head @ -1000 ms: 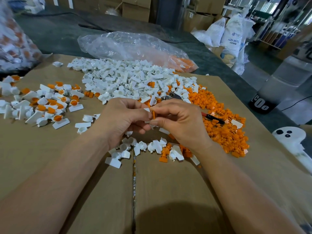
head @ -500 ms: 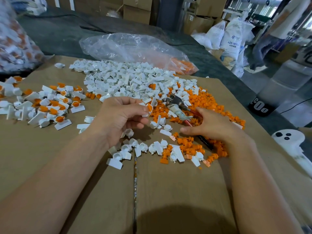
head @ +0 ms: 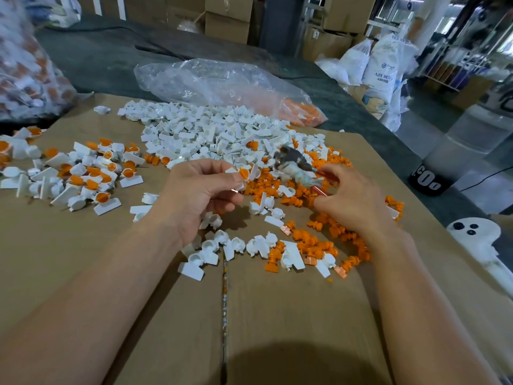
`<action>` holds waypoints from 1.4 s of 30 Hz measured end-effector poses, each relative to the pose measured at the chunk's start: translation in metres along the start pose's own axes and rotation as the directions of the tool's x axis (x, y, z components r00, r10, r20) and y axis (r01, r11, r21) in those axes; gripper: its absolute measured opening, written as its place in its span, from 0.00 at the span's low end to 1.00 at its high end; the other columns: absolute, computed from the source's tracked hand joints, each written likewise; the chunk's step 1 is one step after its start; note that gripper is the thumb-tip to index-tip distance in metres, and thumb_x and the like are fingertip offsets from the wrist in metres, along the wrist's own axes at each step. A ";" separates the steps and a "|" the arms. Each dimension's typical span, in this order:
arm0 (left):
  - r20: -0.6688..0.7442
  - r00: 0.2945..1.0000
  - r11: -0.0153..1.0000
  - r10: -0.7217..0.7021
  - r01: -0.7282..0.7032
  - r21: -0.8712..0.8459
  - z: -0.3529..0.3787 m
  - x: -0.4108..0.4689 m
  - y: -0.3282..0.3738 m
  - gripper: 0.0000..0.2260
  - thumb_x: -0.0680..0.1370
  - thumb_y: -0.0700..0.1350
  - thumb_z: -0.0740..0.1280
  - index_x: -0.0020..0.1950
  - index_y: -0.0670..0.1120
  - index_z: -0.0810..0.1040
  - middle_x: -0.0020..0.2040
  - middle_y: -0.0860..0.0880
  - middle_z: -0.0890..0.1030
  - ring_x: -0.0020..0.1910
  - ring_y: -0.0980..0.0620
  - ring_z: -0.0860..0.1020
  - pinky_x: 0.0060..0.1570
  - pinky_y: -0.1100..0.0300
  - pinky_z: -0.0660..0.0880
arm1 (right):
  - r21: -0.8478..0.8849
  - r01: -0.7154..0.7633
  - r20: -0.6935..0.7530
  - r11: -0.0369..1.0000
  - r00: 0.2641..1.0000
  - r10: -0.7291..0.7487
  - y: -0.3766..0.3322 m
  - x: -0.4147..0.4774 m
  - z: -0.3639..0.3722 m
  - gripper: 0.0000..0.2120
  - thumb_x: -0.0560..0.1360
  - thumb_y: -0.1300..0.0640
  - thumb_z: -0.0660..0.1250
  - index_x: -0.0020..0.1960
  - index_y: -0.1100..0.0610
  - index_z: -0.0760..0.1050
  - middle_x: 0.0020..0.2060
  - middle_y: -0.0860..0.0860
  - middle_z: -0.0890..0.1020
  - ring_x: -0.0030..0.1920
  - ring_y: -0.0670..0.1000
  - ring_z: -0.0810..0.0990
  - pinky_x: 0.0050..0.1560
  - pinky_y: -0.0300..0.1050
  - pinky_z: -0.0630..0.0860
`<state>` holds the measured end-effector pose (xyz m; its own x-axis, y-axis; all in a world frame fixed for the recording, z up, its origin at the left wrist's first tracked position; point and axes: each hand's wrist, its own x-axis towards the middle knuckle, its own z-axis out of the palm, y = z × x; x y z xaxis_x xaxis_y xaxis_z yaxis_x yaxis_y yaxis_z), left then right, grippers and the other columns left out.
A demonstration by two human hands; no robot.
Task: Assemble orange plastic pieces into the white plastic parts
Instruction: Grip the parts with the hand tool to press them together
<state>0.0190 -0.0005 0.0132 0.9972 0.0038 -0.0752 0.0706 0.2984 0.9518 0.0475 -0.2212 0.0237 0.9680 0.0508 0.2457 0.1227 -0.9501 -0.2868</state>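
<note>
The left hand [head: 205, 190] is pinching a white part [head: 231, 170] with an orange piece [head: 244, 173] sitting in it, holding it just above the cardboard-covered desk [head: 125, 287]. The right hand [head: 355, 201] is curling its fingers and thumb round the red handle of a tool [head: 294, 159], whose blurred head is pointing far and left. Loose orange pieces [head: 308, 241] are lying under and near this hand, mixed with a few white ones. A wide heap of white parts [head: 211, 134] is lying on the far side of the desk. Finished parts [head: 83, 173], white with orange inside, are lying at the left. A clear bag [head: 216, 81] is lying beyond the heap.
</note>
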 end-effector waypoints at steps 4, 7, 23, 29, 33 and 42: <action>-0.082 0.993 0.995 0.080 -0.084 -0.048 0.001 0.001 -0.001 0.06 0.70 0.34 0.70 0.38 0.43 0.76 0.28 0.49 0.81 0.24 0.54 0.77 0.23 0.67 0.72 | 0.139 0.138 -0.123 0.981 0.985 -0.122 -0.015 -0.006 -0.002 0.22 0.70 0.66 0.64 0.63 0.56 0.71 0.51 0.50 0.76 0.45 0.45 0.69 0.39 0.35 0.64; -0.123 0.980 0.985 0.154 -0.162 -0.055 0.002 0.001 -0.002 0.06 0.71 0.34 0.69 0.38 0.43 0.76 0.28 0.50 0.81 0.24 0.55 0.78 0.23 0.67 0.72 | 0.168 0.227 -0.189 0.959 0.963 -0.195 -0.022 -0.012 -0.003 0.19 0.71 0.67 0.64 0.61 0.56 0.72 0.47 0.45 0.73 0.44 0.42 0.67 0.40 0.29 0.63; -0.135 0.947 0.954 0.291 -0.297 -0.029 0.003 0.001 -0.002 0.06 0.71 0.33 0.68 0.38 0.44 0.77 0.28 0.51 0.81 0.25 0.57 0.78 0.24 0.67 0.73 | 0.159 0.319 0.009 0.934 0.946 -0.325 -0.029 -0.014 0.009 0.24 0.72 0.62 0.66 0.66 0.53 0.69 0.60 0.49 0.76 0.60 0.47 0.71 0.58 0.38 0.65; -0.120 0.943 0.950 0.312 -0.313 0.006 0.003 0.001 -0.003 0.08 0.72 0.32 0.67 0.38 0.44 0.77 0.27 0.52 0.80 0.26 0.57 0.78 0.25 0.67 0.73 | 0.137 0.320 0.065 0.937 0.941 -0.331 -0.028 -0.014 0.012 0.22 0.73 0.58 0.65 0.66 0.53 0.69 0.55 0.51 0.75 0.55 0.48 0.71 0.50 0.36 0.62; -0.114 0.940 0.947 0.321 -0.322 0.014 0.003 0.002 -0.002 0.09 0.73 0.30 0.66 0.38 0.44 0.76 0.26 0.52 0.80 0.25 0.57 0.78 0.25 0.67 0.73 | 0.128 0.332 0.048 0.934 0.939 -0.340 -0.031 -0.016 0.010 0.17 0.73 0.59 0.65 0.62 0.55 0.73 0.52 0.53 0.79 0.53 0.51 0.74 0.51 0.44 0.69; -0.138 0.934 0.944 0.329 -0.327 0.037 0.002 0.003 -0.003 0.10 0.72 0.29 0.66 0.36 0.42 0.75 0.24 0.52 0.78 0.24 0.56 0.78 0.25 0.66 0.74 | 0.176 0.341 0.029 0.924 0.936 -0.351 -0.038 -0.019 0.011 0.05 0.73 0.59 0.66 0.48 0.55 0.77 0.33 0.48 0.76 0.32 0.45 0.71 0.33 0.44 0.68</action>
<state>0.0214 -0.0031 0.0106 0.9512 0.2335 0.2020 -0.2587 0.2457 0.9342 0.0270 -0.1828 0.0196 0.8693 0.3899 0.3036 0.4817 -0.8059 -0.3442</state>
